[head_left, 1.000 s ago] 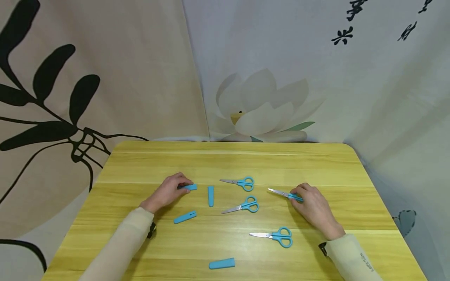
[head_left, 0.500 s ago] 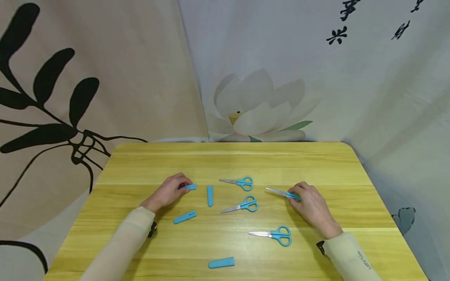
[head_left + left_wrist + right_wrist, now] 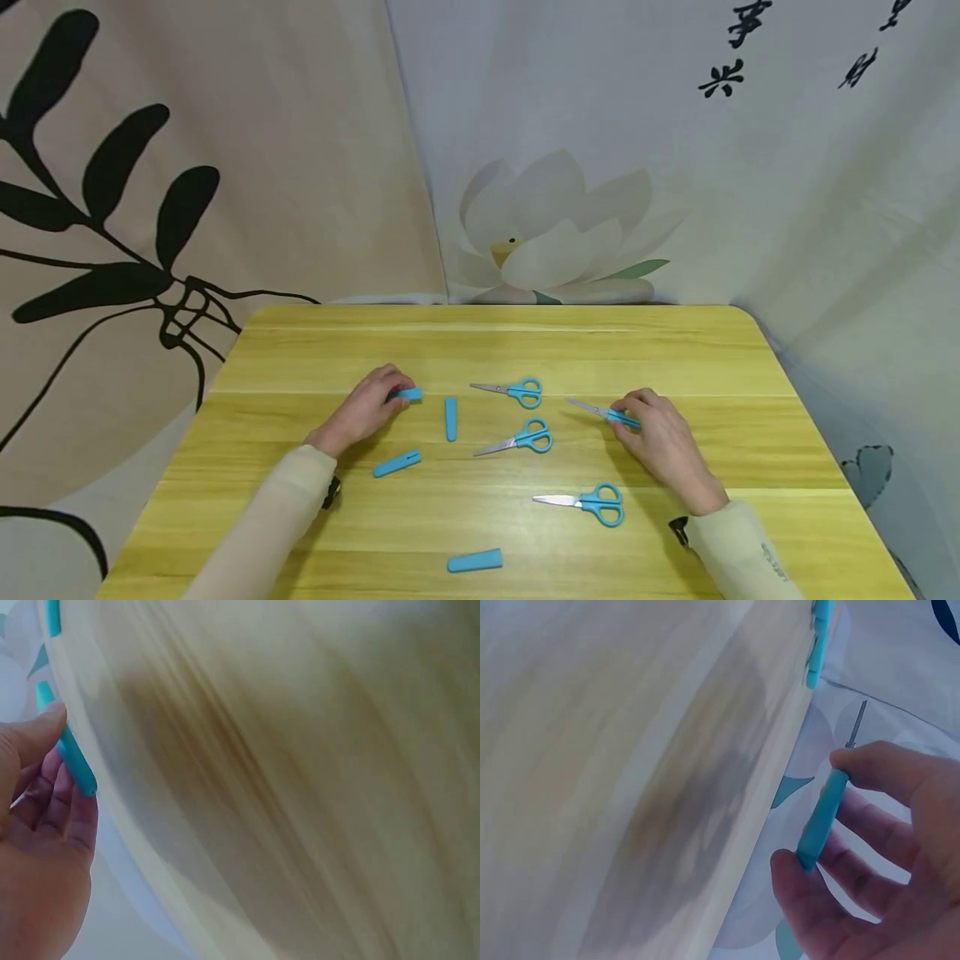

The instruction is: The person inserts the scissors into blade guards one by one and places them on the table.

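My left hand (image 3: 372,402) pinches a blue scissors cover (image 3: 73,754) between thumb and fingers at the left of the table, its square end pointing right. On the other side, my right hand (image 3: 660,437) holds a pair of scissors (image 3: 823,817) by the blue handle, the blades pointing left towards the middle. Between the hands lie three more scissors with blue handles: one at the back (image 3: 517,391), one in the middle (image 3: 521,437) and one nearer the front (image 3: 588,503). Much of the held cover is hidden by the fingers in the head view.
Three more blue covers lie on the wooden table (image 3: 637,342): an upright one (image 3: 451,419) left of the middle scissors, a slanted one (image 3: 397,463) near the left forearm, and one (image 3: 475,561) at the front. A printed curtain (image 3: 570,100) hangs behind.
My left hand has risen slightly with its cover. The scissors in my right hand have shifted a little to the left. The things lying on the table keep their places.
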Motion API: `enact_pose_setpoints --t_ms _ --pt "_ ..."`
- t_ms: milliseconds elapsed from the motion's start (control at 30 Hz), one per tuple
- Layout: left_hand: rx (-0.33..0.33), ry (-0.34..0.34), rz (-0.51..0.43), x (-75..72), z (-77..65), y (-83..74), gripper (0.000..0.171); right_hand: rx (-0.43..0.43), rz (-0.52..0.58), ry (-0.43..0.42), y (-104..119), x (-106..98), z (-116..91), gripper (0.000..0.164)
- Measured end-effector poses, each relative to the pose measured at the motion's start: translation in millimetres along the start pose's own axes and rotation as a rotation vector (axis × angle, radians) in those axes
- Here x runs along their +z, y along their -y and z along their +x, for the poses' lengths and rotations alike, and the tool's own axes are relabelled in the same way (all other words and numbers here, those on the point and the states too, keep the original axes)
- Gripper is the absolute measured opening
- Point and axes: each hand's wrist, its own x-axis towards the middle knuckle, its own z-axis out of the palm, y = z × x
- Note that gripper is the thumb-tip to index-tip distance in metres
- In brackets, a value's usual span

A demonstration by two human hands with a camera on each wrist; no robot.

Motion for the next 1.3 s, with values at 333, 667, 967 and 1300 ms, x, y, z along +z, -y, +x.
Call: enact_pose_setpoints --t_ms 333,667,967,1300 --pt "0.028 -0.038 -0.014 4.7 -3.6 -21.7 0.019 -0.03 0.014 -0.018 15.3 6.7 3.4 0.019" --pt "0.047 -0.043 -0.048 9.4 -8.2 -40.5 0.02 -0.039 0.041 -0.039 26.7 8.6 6.5 0.018" --pt "0.078 -0.08 -0.047 11.8 -8.4 -57.8 0.02 -0.04 0.059 -0.059 40.8 9.3 12.1 0.017" --pt "0.104 -0.123 -0.04 20.0 -9.5 -78.0 0.023 -0.079 0.08 -0.078 56.0 13.3 15.7 0.019"
